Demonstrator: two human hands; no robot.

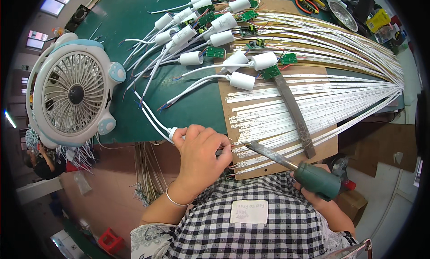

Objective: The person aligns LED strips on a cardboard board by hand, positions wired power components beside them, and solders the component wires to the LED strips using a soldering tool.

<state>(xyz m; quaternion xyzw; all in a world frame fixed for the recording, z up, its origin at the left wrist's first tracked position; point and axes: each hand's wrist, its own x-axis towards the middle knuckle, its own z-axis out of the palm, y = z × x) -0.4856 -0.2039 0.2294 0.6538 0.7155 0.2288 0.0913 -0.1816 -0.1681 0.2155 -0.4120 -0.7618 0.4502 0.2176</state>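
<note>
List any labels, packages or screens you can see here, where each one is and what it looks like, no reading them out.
Label: a pale cream rectangle with faint handwriting, stuck on the checked apron at the bottom centre.
Yellow package: a small bright yellow box-like item at the top right edge of the table, among clutter; too small to tell more.
No screens are in view.

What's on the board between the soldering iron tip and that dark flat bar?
In the head view, only white LED strips lie between the soldering iron tip and the dark bar, side by side on the wooden board.
</note>
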